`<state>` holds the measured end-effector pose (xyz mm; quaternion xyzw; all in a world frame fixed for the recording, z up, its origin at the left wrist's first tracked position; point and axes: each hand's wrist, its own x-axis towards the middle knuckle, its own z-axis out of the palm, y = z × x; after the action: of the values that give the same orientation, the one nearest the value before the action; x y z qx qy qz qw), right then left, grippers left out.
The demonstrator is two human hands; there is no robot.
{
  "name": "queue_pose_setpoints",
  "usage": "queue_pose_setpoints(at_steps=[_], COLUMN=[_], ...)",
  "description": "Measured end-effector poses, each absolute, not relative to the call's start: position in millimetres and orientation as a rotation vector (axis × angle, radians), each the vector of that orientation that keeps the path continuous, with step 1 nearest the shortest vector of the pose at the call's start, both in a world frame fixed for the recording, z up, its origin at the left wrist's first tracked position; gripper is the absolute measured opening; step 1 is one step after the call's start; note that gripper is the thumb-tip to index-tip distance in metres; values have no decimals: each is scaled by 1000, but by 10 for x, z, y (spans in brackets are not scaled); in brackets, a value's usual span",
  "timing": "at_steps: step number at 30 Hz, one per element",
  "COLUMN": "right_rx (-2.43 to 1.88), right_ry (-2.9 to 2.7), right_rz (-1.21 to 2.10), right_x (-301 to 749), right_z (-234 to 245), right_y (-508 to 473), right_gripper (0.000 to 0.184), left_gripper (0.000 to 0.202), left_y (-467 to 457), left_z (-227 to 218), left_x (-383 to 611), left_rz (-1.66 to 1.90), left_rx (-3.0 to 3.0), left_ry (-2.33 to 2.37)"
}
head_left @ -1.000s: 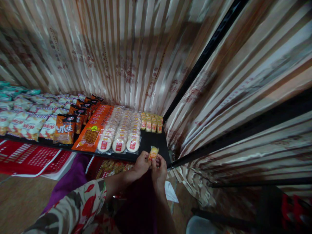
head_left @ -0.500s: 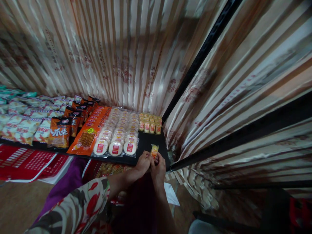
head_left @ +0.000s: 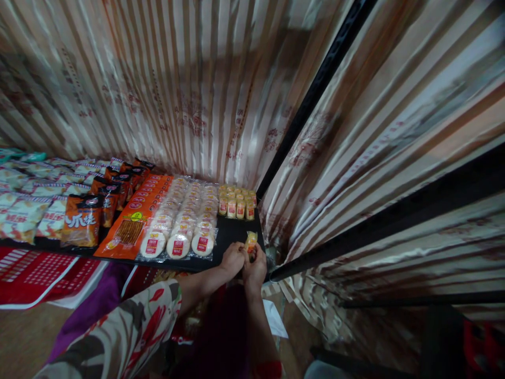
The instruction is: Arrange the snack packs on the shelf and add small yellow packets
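Note:
My left hand [head_left: 232, 259] and my right hand [head_left: 255, 269] meet at the front right corner of a black shelf [head_left: 231, 234]. Both pinch a small yellow snack packet [head_left: 250, 241], which stands upright between the fingertips just above the shelf's bare corner. Behind it, at the back of the shelf, sits a small group of the same yellow packets [head_left: 236, 202]. To the left of my hands lie three rows of round white cakes in clear wrap [head_left: 179, 221].
Orange flat packs [head_left: 132, 223], dark orange bags [head_left: 81, 226] and white snack bags [head_left: 23, 210] fill the shelf leftward. Striped foil sheeting [head_left: 189, 89] lines the back and right walls. A black post [head_left: 315, 89] rises at the corner. A red crate [head_left: 35, 268] stands below left.
Both hands have kept hold of the yellow packet and lowered it slightly toward the shelf corner. The view has drifted to the right.

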<state>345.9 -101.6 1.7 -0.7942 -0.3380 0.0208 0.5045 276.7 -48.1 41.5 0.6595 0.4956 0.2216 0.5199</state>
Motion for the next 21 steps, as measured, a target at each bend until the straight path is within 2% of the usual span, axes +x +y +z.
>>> queue_pose_setpoints(at_steps=[12, 21], right_rx=[-1921, -1899], right_ry=[-791, -730], right_rz=[22, -90], right_x=[3673, 3732], right_z=[-40, -116], right_y=[-752, -652], right_gripper=[54, 59], left_gripper=[27, 42], left_y=[-275, -99], left_z=[371, 496], left_x=[3045, 3111], left_rz=[559, 480], left_rx=[1698, 2217], left_ry=[1179, 1068])
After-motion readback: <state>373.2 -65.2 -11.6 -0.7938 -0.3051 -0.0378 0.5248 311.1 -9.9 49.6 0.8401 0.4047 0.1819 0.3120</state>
